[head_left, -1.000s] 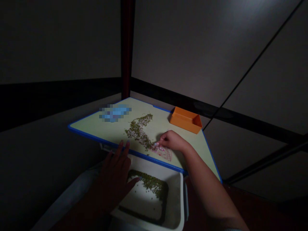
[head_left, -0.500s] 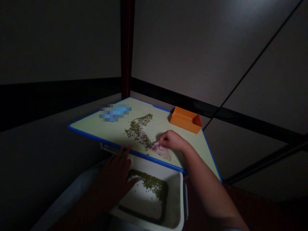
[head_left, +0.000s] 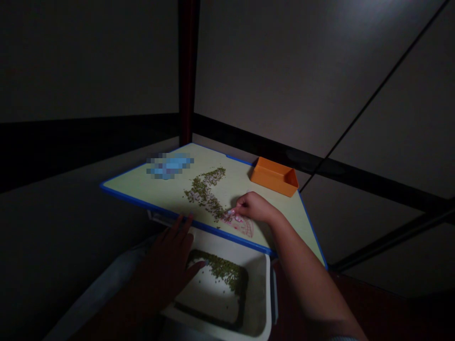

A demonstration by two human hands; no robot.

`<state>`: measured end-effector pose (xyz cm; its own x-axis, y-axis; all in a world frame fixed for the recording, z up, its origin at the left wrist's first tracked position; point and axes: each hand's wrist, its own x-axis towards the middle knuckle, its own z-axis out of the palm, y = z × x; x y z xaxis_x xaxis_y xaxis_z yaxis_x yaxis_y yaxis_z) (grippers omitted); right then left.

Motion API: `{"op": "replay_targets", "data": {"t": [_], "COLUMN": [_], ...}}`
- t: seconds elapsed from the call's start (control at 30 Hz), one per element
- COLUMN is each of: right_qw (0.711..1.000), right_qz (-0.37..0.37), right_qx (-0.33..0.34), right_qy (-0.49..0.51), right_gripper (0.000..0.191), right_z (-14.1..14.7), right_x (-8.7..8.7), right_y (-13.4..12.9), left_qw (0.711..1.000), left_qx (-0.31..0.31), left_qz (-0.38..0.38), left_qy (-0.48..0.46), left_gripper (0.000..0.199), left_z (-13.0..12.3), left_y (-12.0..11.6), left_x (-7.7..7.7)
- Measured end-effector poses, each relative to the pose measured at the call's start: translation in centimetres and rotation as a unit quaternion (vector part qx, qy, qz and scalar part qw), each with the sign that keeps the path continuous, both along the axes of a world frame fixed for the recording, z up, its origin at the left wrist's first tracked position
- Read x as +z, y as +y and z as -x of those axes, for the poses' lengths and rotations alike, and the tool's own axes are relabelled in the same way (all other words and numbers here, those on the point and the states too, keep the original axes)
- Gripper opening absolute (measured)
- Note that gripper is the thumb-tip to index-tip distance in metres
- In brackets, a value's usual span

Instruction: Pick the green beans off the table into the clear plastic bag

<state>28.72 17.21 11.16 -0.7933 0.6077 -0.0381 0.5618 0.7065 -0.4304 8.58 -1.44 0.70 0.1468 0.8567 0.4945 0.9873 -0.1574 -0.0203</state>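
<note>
The right hand (head_left: 256, 208) is bending over the tabletop (head_left: 295, 215), its fingers (head_left: 232, 212) closing together beside the near end of the green grains (head_left: 202, 192); whether they are pinching one, I cannot tell. The scatter is running left and away from those fingers, then curving back right at its far end. The left hand (head_left: 168, 253) is spreading open and apparently empty, reaching from the white bin (head_left: 268, 293) to the tabletop's near edge, farther from that near end. Pink printing (head_left: 246, 228) is showing near the right hand, too small to read
</note>
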Motion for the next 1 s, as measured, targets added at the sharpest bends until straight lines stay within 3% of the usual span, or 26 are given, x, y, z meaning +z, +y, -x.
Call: {"op": "replay_targets", "data": {"t": [0.2, 0.47, 0.6, 0.77, 1.0], "right_qw": [1.0, 1.0, 1.0, 1.0, 1.0], "right_qz": [0.002, 0.006, 0.006, 0.003, 0.004], "right_qx": [0.001, -0.001, -0.005, -0.003, -0.001], "right_qy": [0.007, 0.009, 0.002, -0.001, 0.004], "right_gripper": [0.024, 0.025, 0.023, 0.022, 0.023], "right_z": [0.0, 0.0, 0.0, 0.0, 0.0], "right_x": [0.0, -0.2, -0.3, -0.3, -0.2], "right_y": [0.0, 0.1, 0.2, 0.2, 0.2], "left_qw": [1.0, 0.998, 0.994, 0.997, 0.998], "left_qx": [0.002, -0.029, -0.011, -0.012, -0.011], "left_qz": [-0.006, -0.061, -0.104, -0.071, -0.06], "left_qy": [0.003, -0.005, 0.018, 0.018, 0.013], "left_gripper": [0.054, 0.065, 0.061, 0.052, 0.056], "left_z": [0.2, -0.4, -0.3, -0.2, -0.3], "left_y": [0.1, -0.3, -0.4, -0.4, -0.5], "left_x": [-0.5, 1.4, 1.1, 0.7, 0.9]}}
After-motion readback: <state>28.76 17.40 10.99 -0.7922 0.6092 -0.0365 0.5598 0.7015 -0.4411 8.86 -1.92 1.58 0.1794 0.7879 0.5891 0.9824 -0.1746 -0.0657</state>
